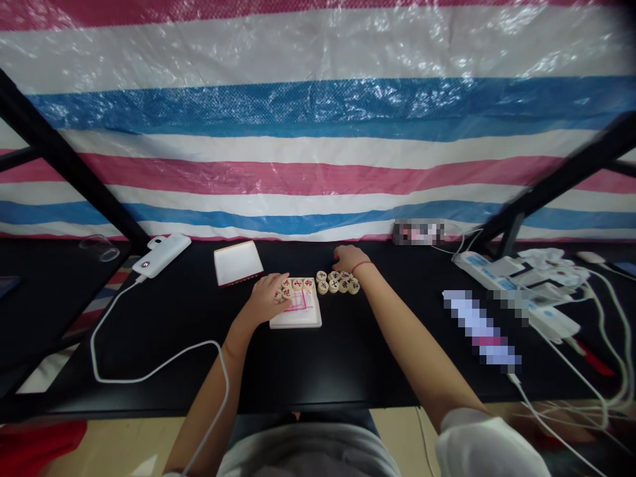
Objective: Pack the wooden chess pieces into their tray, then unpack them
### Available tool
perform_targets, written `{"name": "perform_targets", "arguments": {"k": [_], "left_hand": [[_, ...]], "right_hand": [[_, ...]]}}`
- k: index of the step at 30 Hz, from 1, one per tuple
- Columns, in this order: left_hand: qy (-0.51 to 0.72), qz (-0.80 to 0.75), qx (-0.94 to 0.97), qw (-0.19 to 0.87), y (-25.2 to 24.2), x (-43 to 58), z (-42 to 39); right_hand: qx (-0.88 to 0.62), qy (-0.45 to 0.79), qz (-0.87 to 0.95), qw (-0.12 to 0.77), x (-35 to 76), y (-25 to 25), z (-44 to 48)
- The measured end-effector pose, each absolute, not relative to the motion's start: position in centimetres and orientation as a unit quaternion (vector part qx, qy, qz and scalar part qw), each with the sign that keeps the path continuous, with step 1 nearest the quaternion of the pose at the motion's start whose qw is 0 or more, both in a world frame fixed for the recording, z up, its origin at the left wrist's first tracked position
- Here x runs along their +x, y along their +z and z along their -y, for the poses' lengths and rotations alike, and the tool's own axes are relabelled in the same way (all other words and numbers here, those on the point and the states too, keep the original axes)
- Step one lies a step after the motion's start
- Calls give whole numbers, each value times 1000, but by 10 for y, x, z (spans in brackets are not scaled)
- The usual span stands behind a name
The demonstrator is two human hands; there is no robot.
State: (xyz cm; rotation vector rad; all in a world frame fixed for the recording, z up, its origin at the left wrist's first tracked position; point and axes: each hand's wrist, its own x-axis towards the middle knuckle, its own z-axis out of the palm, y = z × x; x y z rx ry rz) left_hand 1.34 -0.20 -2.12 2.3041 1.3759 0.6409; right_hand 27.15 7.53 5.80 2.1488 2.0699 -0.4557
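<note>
Even daylight through striped tarp (318, 119), glare on plastic; wide-angle bending at edges; corners dark, soft.

We face a striped plastic sheet (318, 132) in red, white and blue, hung behind a black surface (348, 358). Dark slanted bars (64, 162) cross both sides, and we see pale floor (129, 450) below.

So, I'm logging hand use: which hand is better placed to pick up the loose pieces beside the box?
Probably the right. The right hand lies just behind the loose pieces, while the left hand rests over the box, farther off.
</note>
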Motion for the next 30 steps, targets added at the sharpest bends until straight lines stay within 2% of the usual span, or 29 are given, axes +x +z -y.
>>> {"name": "perform_targets", "arguments": {"k": [7,9,12,15,26,30], "left_hand": [[239,-497,815,175,-15,15,5],[289,-485,814,138,-9,17,7],[367,-432,818,99,1,24,11],[407,-383,821,110,7,33,17],[508,-415,748,100,20,37,18],[483,-413,764,113,16,37,17]], "right_hand": [[705,-184,-685,-9,278,68,-74],[676,-270,-682,-75,278,71,-65],[552,-488,-639,-221,266,73,-40],[441,-601,-608,-273,244,69,-15],[428,-605,-467,-482,232,26,1],[455,-571,-442,-521,244,15,3]]}}
